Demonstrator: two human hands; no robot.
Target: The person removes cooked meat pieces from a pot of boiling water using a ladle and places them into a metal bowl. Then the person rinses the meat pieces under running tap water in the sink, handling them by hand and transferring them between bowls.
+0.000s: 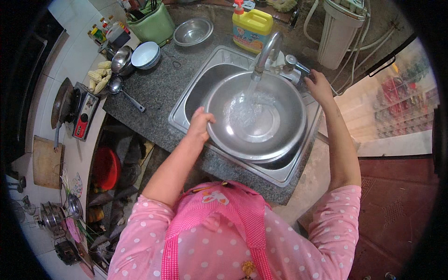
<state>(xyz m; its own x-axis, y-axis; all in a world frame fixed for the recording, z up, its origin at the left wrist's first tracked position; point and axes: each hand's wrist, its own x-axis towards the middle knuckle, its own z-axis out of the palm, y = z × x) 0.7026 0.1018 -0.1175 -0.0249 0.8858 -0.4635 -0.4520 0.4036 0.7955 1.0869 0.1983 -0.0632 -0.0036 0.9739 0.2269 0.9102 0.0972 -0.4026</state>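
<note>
A wide stainless steel basin (287, 119) rests over the steel sink (218, 56), with water in its bottom. Water runs into it from the curved chrome faucet (269, 49). My left hand (201, 124) grips the basin's left rim, thumb on top. At the faucet's lever handle (297, 64) is my right hand (318, 85), its fingers around or against the lever's end; how firmly they close on it cannot be told.
A yellow detergent jug (252, 29) stands behind the sink. On the granite counter (154, 94) are a steel bowl (193, 32), stacked white bowls (145, 55), a ladle (129, 96) and corn cobs (99, 77). A white filter housing (336, 38) hangs at back right.
</note>
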